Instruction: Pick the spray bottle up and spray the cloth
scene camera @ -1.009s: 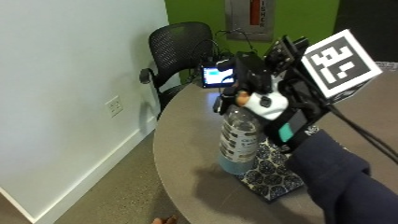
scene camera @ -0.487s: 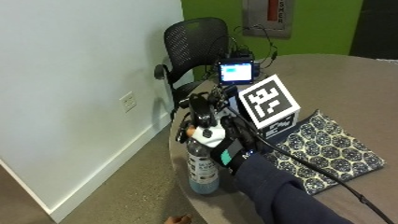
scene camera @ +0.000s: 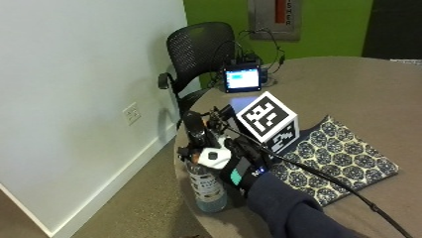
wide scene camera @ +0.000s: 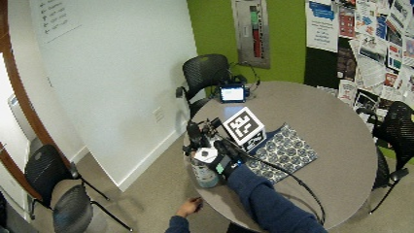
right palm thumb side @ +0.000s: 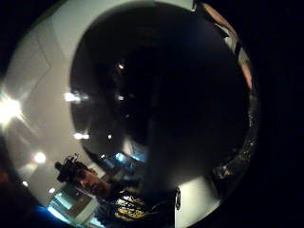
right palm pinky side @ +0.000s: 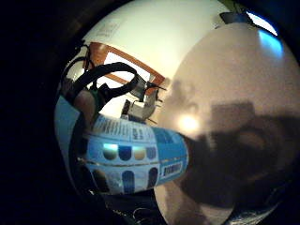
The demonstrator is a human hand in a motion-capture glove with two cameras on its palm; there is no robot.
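- Spray bottle [scene camera: 210,186] is upright at the near rim of the bench [scene camera: 349,89], label facing out. Its black sprayer head sticks up above the gloved right hand [scene camera: 231,158].
- Fingers are curled round the bottle's neck, just under the sprayer, so they're holding the bottle. Same grip as in both earlier shots, no let-go.
- Cloth [scene camera: 336,153], the dark patterned one, lies flat on the bench on the far side of the hand from the bottle. It's near the bottle but not touching it.
- Change: 1 s ago the bottle sat in front of the cloth's corner. Now it reads as beside the cloth w/ bare bench between. The outside cam has swung a lot tho, so part of that shift is the view and not the bottle.
- Little-finger palm cam: bottle label [right palm pinky side: 136,159] fills the view close to the palm, w/ bench surface beyond.
- Thumb-side cam is mostly dark and adds nothing.
- Can't tell if the base is resting on the bench or just clear of it.
- Meaning for the task: the pick-up grip looks done, the spray isn't. Prob. next is to point the nozzle at the cloth and get a finger on the trigger. Can't see which way the nozzle faces.
- Risk: bottle is right at the rim, so a slip there could send it to the floor.
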